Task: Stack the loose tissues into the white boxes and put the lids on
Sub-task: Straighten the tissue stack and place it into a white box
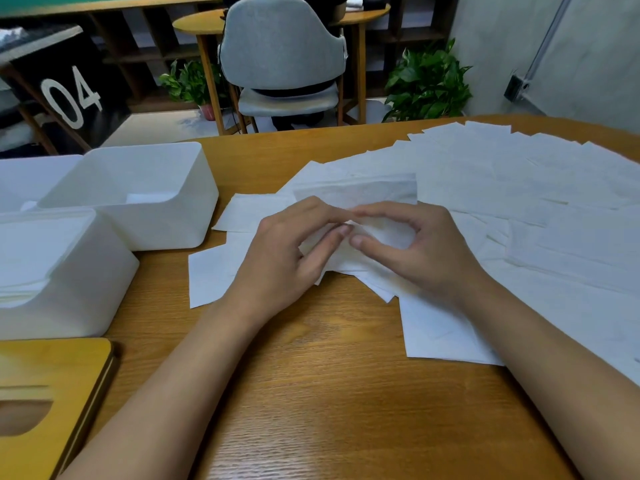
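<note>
Pinching one tissue [381, 232] between both hands, I had my left hand [287, 251] and right hand [426, 254] meeting fingertip to fingertip just right of the emptier box [166, 233]. The fingers [330, 239] of each hand were curled on that sheet, thumb toward forefinger, working at a fold or an edge; I could not tell which. The sheet lay on top of the loose tissues [536, 202], which fanned over the table [329, 393] from beside that box away to the right. Inside the box I saw what looked like a single sheet on the bottom. The fuller box [86, 306], nearer to me than the emptier one, was packed close to its rim. A wooden lid [52, 375] lay nearer still, and neither box was covered.

I judged this to be the stacking step, with the emptier box barely begun and most of the pile left. The next move would call for freeing this sheet without dragging its neighbours, smoothing it flat, carrying it left and laying it square in that box. Paper this thin would crumple under a hard grip, so a light pinch seemed right.
</note>
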